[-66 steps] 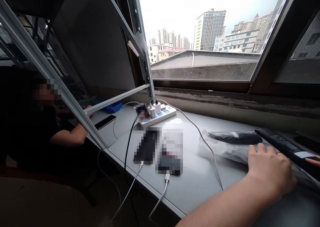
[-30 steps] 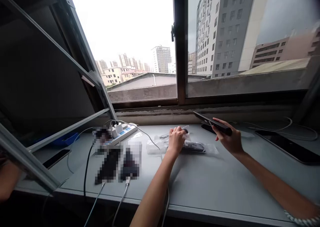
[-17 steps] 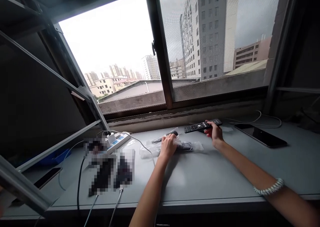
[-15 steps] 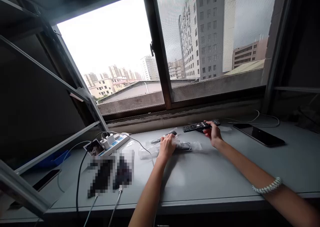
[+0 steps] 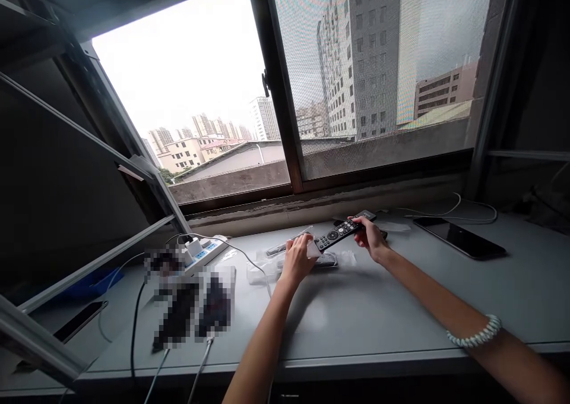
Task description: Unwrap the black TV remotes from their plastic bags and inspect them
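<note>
A black remote control [image 5: 341, 233] with many buttons is tilted above the desk, its far end in my right hand [image 5: 370, 237], whose fingers are closed round it. At the remote's near end, my left hand [image 5: 299, 260] pinches a clear plastic sleeve [image 5: 313, 249]. Whether the remote's tip is inside the sleeve I cannot tell. Below and behind my left hand lie more dark remotes in clear wrapping, one wrapped remote [image 5: 327, 260] under the held one and another wrapped remote [image 5: 278, 249] to the left. Something dark lies beneath my right hand, partly hidden.
A black phone [image 5: 461, 237] lies on the right of the grey desk [image 5: 383, 315], near a white cable [image 5: 478, 211]. On the left are a power strip [image 5: 207, 252] with plugs, several cables, and blurred-out devices. A metal frame and window surround the desk.
My right hand has brought the remote left and tilted its near end down to my left hand. My left hand has lifted a plastic sleeve to meet it.
</note>
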